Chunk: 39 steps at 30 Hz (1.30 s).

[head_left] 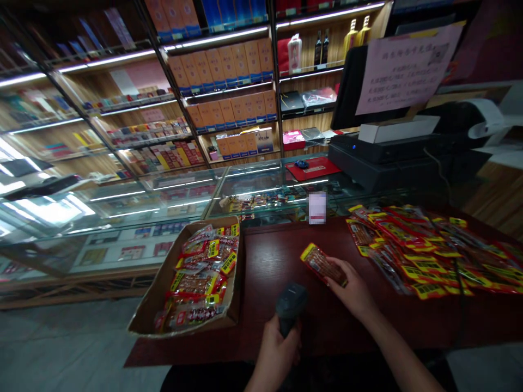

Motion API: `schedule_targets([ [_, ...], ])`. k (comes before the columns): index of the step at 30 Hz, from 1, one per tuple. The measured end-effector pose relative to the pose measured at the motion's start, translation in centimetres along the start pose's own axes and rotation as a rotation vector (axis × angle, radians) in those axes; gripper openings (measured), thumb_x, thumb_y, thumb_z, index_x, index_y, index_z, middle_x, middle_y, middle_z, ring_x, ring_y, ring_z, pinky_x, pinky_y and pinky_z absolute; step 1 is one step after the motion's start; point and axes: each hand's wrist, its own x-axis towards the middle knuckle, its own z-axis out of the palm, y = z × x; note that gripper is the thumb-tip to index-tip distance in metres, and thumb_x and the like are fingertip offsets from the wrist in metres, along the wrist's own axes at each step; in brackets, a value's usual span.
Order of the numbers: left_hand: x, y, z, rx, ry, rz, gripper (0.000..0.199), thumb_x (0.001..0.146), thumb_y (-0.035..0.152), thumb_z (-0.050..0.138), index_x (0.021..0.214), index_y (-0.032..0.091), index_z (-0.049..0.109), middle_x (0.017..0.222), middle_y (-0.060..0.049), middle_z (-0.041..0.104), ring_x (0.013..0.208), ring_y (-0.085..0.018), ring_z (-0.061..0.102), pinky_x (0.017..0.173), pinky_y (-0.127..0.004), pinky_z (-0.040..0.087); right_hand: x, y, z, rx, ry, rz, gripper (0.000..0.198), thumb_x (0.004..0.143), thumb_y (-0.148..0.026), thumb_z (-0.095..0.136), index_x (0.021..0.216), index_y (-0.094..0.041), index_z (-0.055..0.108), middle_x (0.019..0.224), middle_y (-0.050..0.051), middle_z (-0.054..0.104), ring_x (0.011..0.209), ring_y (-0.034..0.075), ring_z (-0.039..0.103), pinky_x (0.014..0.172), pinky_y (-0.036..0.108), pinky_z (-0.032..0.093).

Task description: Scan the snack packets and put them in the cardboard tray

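Observation:
My left hand (278, 348) is closed around the handle of a dark barcode scanner (292, 300), whose head points up and away over the table. In my right hand (352, 288) is a flat snack packet (322, 265) with a yellow top strip and brown sticks showing through clear film. The packet is tilted, with its yellow end toward the upper left. Scanner and packet are apart. To the left, an open cardboard box (238, 294) holds several similar packets (200, 283). A loose pile of packets (420, 250) lies on the right of the table.
The dark red wooden table (265, 256) meets a glass display counter (163, 190). A monitor (349, 87) with a paper sign (404, 71) stands at the back right above a black cash drawer (368, 163). A mouse (301, 164) rests on a red mat (316, 170). Stocked shelves line the wall.

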Motion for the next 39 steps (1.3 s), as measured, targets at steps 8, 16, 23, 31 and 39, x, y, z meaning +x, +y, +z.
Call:
schedule_targets([
  [8, 0.0, 0.5, 0.2, -0.092, 0.018, -0.048, 0.03, 0.075, 0.044, 0.07, 0.084, 0.018, 0.058, 0.048, 0.007, 0.053, 0.035, -0.009, 0.043, 0.036, -0.02, 0.033, 5.3, -14.9, 8.5, 0.316, -0.377, -0.185, 0.049, 0.076, -0.017, 0.067, 0.124, -0.023, 0.064, 0.125, 0.007, 0.065, 0.115, 0.022, 0.063, 0.103, 0.037, 0.05],
  [16, 0.6, -1.3, -0.2, -0.209, 0.085, 0.01, 0.045, 0.066, 0.054, 0.079, 0.085, 0.016, 0.062, 0.047, 0.005, 0.055, 0.036, -0.01, 0.045, 0.037, -0.021, 0.036, 5.1, -21.0, 17.4, 0.21, -0.67, -0.547, 0.047, 0.078, -0.028, 0.076, 0.124, -0.021, 0.067, 0.128, 0.008, 0.066, 0.121, 0.021, 0.062, 0.106, 0.032, 0.047],
  [23, 0.4, -0.2, 0.0, -0.116, 0.034, -0.042, 0.043, 0.068, 0.056, 0.074, 0.079, 0.018, 0.057, 0.047, 0.006, 0.053, 0.034, -0.008, 0.044, 0.034, -0.019, 0.034, 11.1, -7.6, 3.9, -0.541, -0.092, -0.12, 0.036, 0.091, -0.022, 0.054, 0.124, -0.011, 0.066, 0.125, 0.018, 0.07, 0.117, 0.028, 0.064, 0.107, 0.046, 0.043],
  [31, 0.6, 0.0, 0.1, -0.049, 0.053, -0.033, 0.043, 0.07, 0.057, 0.072, 0.077, 0.018, 0.056, 0.048, 0.006, 0.054, 0.034, -0.009, 0.045, 0.033, -0.019, 0.033, 8.2, 2.8, -1.6, -0.851, 0.092, 0.046, 0.044, 0.089, -0.023, 0.047, 0.115, 0.008, 0.066, 0.12, 0.036, 0.066, 0.121, 0.043, 0.057, 0.113, 0.066, 0.019],
  [39, 0.3, 0.3, 0.0, -0.04, 0.052, -0.031, 0.032, 0.073, 0.046, 0.07, 0.08, 0.017, 0.058, 0.051, 0.006, 0.055, 0.035, -0.009, 0.046, 0.034, -0.019, 0.034, 1.5, 3.8, 0.0, -0.684, 0.068, -0.248, 0.034, 0.094, -0.016, 0.041, 0.117, -0.02, 0.066, 0.113, 0.01, 0.074, 0.108, 0.026, 0.065, 0.119, 0.055, 0.024],
])
